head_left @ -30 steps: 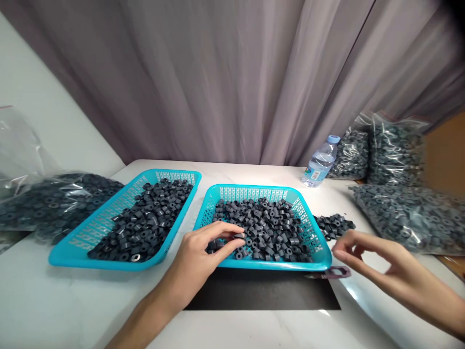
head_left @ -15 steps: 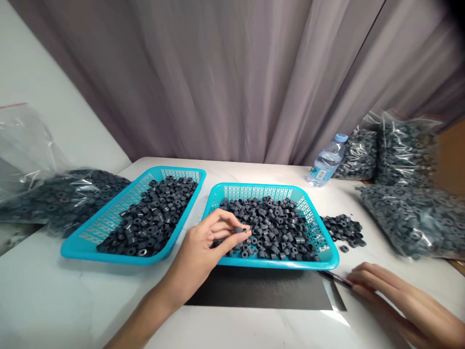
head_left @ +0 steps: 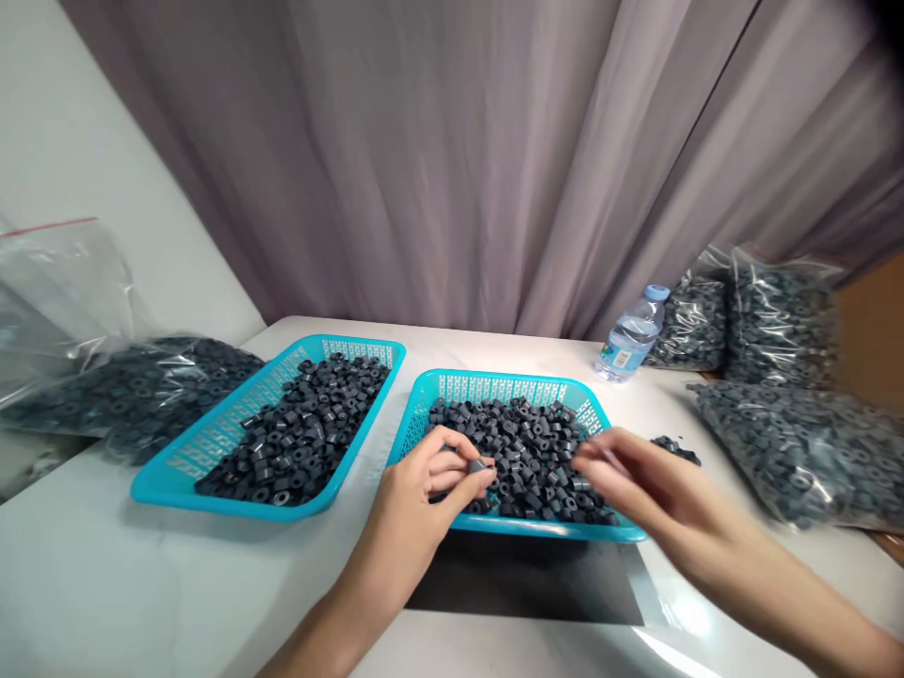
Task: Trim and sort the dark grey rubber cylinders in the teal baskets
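My left hand (head_left: 430, 485) pinches a small dark grey ring-shaped piece (head_left: 478, 465) between thumb and fingertips, above the near left part of the right turquoise basket (head_left: 523, 529). That basket holds a heap of similar dark rings (head_left: 537, 443). Over its right side is my right hand (head_left: 636, 471), smeared by motion, with its fingers drawn together. Something thin and pinkish shows between those fingers, but I cannot make out what it is. The two hands are apart.
A second turquoise basket (head_left: 282, 512) of dark rings stands left. Bagged pieces lie at far left (head_left: 169, 381) and right (head_left: 805, 452). A water bottle (head_left: 631, 339) is behind, loose pieces (head_left: 678, 450) right, and a dark mat (head_left: 523, 579) in front.
My right hand has risen from the table beside a slim dark tool and moved left over the basket. My left hand keeps its pinch on the ring-shaped piece. The view has shifted slightly.
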The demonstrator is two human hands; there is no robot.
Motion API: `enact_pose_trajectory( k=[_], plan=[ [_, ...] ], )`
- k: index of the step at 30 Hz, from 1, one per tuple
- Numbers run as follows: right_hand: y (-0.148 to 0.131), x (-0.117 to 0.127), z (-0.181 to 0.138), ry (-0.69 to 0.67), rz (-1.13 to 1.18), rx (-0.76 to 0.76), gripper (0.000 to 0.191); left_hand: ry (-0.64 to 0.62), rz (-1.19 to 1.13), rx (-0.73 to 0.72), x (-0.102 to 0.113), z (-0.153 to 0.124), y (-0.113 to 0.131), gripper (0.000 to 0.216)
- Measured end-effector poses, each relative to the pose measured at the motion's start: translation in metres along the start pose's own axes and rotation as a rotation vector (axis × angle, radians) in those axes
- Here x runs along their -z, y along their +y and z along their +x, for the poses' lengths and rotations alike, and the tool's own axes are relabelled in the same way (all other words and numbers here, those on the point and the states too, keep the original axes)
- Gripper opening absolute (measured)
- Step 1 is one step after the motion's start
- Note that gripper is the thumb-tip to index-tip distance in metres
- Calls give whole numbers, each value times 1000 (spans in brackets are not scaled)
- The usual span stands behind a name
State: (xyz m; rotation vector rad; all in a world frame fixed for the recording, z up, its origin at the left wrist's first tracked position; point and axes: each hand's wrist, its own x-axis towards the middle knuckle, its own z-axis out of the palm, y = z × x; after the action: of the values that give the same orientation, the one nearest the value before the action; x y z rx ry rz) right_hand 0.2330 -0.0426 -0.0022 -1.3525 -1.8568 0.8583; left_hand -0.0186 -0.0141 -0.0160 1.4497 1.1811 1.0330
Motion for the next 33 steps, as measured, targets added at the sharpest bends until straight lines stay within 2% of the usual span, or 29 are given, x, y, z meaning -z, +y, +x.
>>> enact_pose_trajectory(
  k=[2,5,8,11,15,21,27,33],
  plan=[
    [-16,-21,33,-101,128,-45,40,7,20,-1,1,0,-1,21],
    [-16,-43,63,-227,232,-151,48,32,100,-33,2,0,-2,20],
    [-7,-53,71,-293,349,-236,52,80,226,-141,0,-1,-3,13],
    [-2,-57,69,-342,425,-232,52,120,302,-211,-3,-2,-4,6],
    [-3,-59,69,-309,471,-178,50,122,293,-206,-1,-2,-4,8],
    [-5,-50,73,-239,363,17,44,118,124,-92,12,5,0,24],
    [-4,-53,70,-236,384,35,42,43,56,33,8,3,4,29],
    [-6,-45,69,-288,348,63,42,24,84,-1,7,0,5,22]
  ],
)
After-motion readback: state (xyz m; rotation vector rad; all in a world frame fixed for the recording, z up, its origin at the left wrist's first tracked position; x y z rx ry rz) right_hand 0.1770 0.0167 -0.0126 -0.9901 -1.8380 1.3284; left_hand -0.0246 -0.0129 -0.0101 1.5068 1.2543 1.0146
